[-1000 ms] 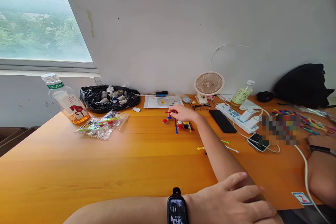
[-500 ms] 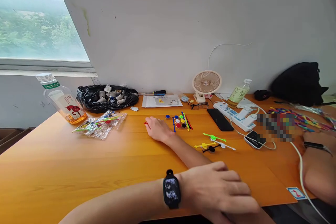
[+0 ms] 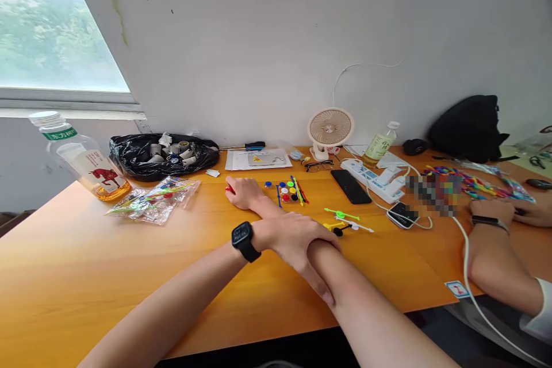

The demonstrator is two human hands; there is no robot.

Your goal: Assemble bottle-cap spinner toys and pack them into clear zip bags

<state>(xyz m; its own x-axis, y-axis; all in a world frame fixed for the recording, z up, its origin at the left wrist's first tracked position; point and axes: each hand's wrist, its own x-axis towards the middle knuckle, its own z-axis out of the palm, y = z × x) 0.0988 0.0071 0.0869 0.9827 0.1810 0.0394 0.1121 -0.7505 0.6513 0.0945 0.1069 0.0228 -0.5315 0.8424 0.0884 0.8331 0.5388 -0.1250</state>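
Observation:
My left hand, with a black smartwatch on its wrist, is wrapped around my right forearm. My right hand rests on the table with its fingers curled around a small red plastic piece; most of it is hidden. Just right of that hand lie a blue disc, a blue stick, a cluster of coloured round discs and several coloured arrows. Beyond my left hand sit arrows joined to round bases, among them a green arrow spinner.
On the left stand a tea bottle, a clear plastic bag and a black bag of grey fittings. Rightward are a fan, a phone, a power strip and another person's arm.
My left hand has moved left and away from me, and now clasps my right forearm. The view has shifted slightly; my right hand keeps its place by the discs.

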